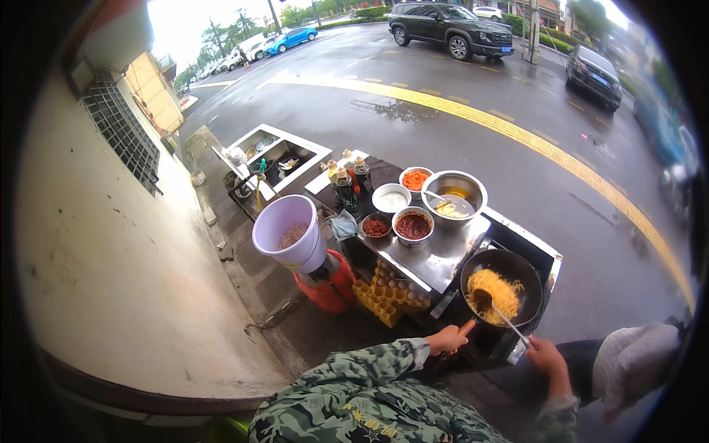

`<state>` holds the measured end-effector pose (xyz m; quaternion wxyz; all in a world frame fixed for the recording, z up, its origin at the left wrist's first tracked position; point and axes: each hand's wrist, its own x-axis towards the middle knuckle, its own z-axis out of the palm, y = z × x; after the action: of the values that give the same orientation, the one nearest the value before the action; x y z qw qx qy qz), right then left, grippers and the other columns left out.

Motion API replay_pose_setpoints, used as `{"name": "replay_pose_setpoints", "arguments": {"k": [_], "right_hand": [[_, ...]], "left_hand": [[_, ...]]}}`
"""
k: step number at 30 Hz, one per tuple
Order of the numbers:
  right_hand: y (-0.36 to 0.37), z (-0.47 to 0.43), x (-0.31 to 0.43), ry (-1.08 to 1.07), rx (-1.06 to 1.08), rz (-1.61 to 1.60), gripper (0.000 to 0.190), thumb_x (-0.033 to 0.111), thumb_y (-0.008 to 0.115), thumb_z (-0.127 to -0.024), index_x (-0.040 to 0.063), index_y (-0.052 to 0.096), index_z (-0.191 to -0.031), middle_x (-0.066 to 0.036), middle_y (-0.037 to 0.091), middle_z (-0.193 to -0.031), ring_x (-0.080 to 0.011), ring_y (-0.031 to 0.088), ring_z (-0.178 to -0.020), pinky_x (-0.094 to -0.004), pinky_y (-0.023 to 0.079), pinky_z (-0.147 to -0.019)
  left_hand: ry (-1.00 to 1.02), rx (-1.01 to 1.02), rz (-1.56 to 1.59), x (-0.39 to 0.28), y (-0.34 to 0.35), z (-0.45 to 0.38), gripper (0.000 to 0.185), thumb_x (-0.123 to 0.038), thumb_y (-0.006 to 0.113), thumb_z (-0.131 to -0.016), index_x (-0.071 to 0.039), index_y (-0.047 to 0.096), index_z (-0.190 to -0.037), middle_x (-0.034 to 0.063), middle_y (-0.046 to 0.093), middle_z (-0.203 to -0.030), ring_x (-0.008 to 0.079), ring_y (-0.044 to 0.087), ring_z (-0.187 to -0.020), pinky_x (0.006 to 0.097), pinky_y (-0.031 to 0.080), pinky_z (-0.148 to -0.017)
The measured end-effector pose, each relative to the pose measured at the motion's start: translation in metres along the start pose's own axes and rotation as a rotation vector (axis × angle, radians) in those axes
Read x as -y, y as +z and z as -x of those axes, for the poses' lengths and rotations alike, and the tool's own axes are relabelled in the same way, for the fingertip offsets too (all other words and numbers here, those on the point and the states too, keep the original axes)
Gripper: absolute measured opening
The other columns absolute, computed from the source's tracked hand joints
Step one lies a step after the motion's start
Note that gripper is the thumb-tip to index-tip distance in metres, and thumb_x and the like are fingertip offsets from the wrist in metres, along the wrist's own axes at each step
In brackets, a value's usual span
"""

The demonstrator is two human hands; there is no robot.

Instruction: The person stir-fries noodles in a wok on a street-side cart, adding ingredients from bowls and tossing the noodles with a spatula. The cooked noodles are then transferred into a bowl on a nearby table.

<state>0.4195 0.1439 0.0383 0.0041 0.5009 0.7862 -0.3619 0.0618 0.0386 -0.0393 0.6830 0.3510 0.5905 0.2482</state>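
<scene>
My left hand (447,340) is closed around the wooden handle (468,326) of a dark wok (533,277). In the wok lies a heap of yellow noodles (501,285). My right hand (545,357) grips the metal shaft of a cooking ladle (510,324), whose dark bowl rests on the noodles at their near left side. The wok sits over the stove recess at the right end of a metal cooking cart (412,257). Whatever is under the wok is hidden.
On the cart stand a steel pot (481,188) with liquid, bowls of red sauce (412,227) and orange shreds (415,180), and several bottles (345,191). A purple bucket (318,246), egg trays (382,299) and a sink (318,145) are at left. Another person's covered arm (623,360) is at right.
</scene>
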Motion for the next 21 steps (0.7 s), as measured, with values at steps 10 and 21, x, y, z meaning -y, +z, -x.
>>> {"name": "replay_pose_setpoints", "arguments": {"k": [10,21], "right_hand": [[-0.008,0.065,0.068,0.042,-0.193,-0.054,0.048,0.015,0.071,-0.088,0.002,0.066,-0.134,-0.027,0.073,-0.108,-0.0416,0.073,-0.101,-0.0456,0.056,-0.089],[-0.05,0.091,0.097,0.127,0.172,-0.012,0.041,0.021,0.068,-0.091,0.006,0.067,-0.129,-0.024,0.073,-0.099,-0.0421,0.071,-0.094,-0.0515,0.054,-0.082]], "left_hand": [[0.01,0.0,0.023,0.017,-0.015,0.027,0.027,-0.025,0.07,-0.096,-0.005,0.054,-0.105,0.0025,0.056,-0.069,0.0127,0.053,-0.05,0.0296,0.043,-0.045],[0.031,0.017,-0.056,-0.011,-0.025,0.061,0.025,-0.023,0.069,-0.094,-0.004,0.054,-0.1,0.0052,0.057,-0.067,0.0157,0.056,-0.051,0.0329,0.044,-0.045]]}}
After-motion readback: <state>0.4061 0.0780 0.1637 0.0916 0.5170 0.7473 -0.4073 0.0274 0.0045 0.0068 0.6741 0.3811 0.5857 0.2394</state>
